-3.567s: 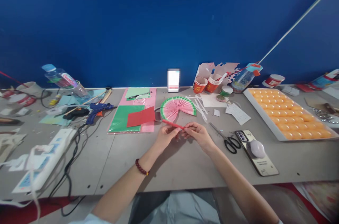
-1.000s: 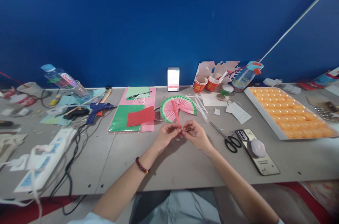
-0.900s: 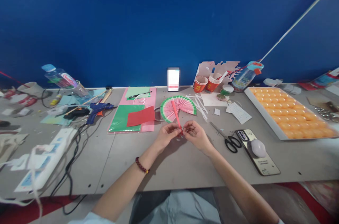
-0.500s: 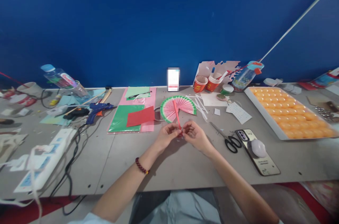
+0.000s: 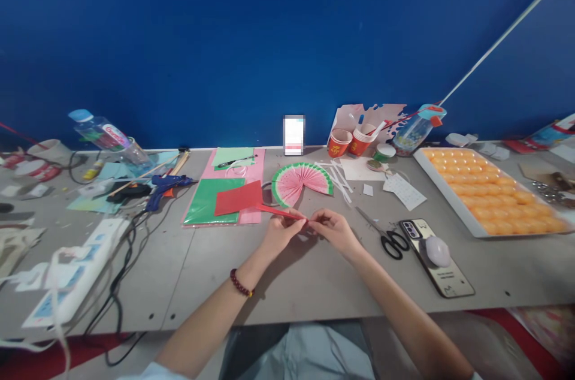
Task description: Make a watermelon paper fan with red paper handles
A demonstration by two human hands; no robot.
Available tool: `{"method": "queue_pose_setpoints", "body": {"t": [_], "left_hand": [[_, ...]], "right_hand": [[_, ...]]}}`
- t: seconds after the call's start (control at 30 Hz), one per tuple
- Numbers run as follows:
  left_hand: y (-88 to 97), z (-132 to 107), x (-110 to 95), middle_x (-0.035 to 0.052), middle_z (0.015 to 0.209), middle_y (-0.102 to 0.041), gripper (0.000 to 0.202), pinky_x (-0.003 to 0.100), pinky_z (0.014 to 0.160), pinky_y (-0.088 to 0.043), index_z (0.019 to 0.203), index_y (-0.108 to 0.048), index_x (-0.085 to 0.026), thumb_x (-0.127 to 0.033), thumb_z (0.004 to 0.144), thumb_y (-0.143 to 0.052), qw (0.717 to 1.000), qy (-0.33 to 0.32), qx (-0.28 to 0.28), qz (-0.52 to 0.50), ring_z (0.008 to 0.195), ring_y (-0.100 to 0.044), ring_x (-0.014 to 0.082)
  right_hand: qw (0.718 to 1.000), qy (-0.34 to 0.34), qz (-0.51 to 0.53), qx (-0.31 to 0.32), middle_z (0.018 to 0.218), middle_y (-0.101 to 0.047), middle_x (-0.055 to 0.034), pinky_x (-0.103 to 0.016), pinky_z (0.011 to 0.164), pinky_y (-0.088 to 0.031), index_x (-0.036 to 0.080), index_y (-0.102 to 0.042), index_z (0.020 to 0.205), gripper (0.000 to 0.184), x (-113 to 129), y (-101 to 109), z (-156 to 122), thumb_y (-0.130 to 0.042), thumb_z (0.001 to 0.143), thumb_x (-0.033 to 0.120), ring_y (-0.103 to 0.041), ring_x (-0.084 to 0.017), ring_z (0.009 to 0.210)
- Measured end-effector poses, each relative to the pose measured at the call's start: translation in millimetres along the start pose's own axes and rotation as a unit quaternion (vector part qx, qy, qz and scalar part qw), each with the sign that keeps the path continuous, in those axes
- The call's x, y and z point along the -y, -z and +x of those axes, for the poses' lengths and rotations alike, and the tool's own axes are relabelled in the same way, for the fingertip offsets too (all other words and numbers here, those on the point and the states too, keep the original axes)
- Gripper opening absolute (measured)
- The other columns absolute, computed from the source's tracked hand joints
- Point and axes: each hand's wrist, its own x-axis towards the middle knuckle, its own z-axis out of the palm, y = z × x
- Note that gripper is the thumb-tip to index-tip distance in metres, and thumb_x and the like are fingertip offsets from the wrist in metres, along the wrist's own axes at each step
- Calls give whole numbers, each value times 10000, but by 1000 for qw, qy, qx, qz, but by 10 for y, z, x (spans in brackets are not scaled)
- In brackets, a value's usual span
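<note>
Both hands meet over the table in front of me, fingertips almost touching. A narrow red paper strip runs leftward from between them. My left hand pinches the strip close to its right end. With thumb and forefinger, my right hand grips the tip of that end, which the fingers mostly hide. Just beyond the hands lies a pleated watermelon paper fan, pink with a green edge, spread in an arc. Left of it, a red paper sheet rests on a green paper pack.
Black-handled scissors and a phone lie to the right, before a tray of orange balls. Paper cups stand behind. A blue glue gun and a white power strip with cables lie at left.
The red strip has swung from pointing away across the fan to pointing left toward the red sheet. Both hands stay at nearly the same place.
</note>
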Motion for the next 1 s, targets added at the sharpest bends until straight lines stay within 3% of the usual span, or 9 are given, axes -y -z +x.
{"method": "queue_pose_setpoints", "body": {"t": [0.2,0.3,0.37,0.43,0.53,0.63,0.73,0.83,1.0], "left_hand": [[25,5,30,53,754,-699,278,287,643,-518,822,-715,-159,-420,762,-640,997,-41,-59,16,662,-644,165],[68,-14,-7,54,743,-680,268,297,648,-505,765,-705,-163,-413,793,-613,986,-122,-80,80,654,-623,163],[111,-50,-41,65,738,-668,307,309,671,-492,751,-706,-167,-420,837,-555,967,-206,-36,146,689,-613,173],[154,-90,-59,90,761,-673,417,327,677,-485,825,-715,-161,-486,875,-458,947,-260,61,176,711,-611,191],[187,-112,-47,101,726,-674,641,331,626,-476,858,-710,-149,-588,900,-245,941,-266,143,152,641,-602,194],[182,-59,-23,60,658,-647,540,287,573,-447,753,-676,-164,-519,915,-303,953,-231,26,195,585,-569,161],[183,41,-1,34,733,-648,254,261,605,-436,773,-648,-176,-360,868,-501,912,-217,-109,331,639,-558,143],[224,126,43,31,795,-649,121,270,677,-452,826,-645,-189,-297,816,-592,865,-211,-98,445,748,-584,163],[306,173,129,51,871,-645,193,312,751,-465,915,-640,-190,-340,793,-649,801,-223,-78,550,840,-597,203]], "right_hand": [[997,3,-40,-59,667,-607,-5,-236,500,-374,177,-579,761,283,1,182,114,-683,689,430,-531,-122,561],[982,61,-159,-77,702,-598,-10,-264,555,-402,187,-578,761,200,100,307,136,-625,749,381,-516,-133,586],[952,119,-274,-61,761,-620,-26,-290,637,-421,193,-594,764,125,197,372,130,-585,796,314,-544,-158,669],[913,171,-371,-15,798,-640,-38,-308,706,-427,199,-606,787,96,297,415,130,-538,835,246,-566,-180,753],[853,216,-472,53,867,-652,-60,-323,765,-432,199,-617,842,163,394,446,203,-461,875,166,-575,-199,856],[812,245,-523,78,883,-654,-65,-325,774,-436,194,-628,867,184,395,449,400,-452,887,143,-577,-200,872],[789,254,-554,83,857,-652,-56,-321,762,-436,186,-636,834,168,339,424,657,-489,866,111,-573,-189,829],[770,267,-573,94,875,-648,-61,-320,786,-432,188,-648,819,173,293,382,868,-507,854,93,-565,-189,856],[773,276,-563,98,899,-655,-54,-314,810,-431,192,-660,820,162,277,323,1030,-537,841,89,-565,-194,905]]}}
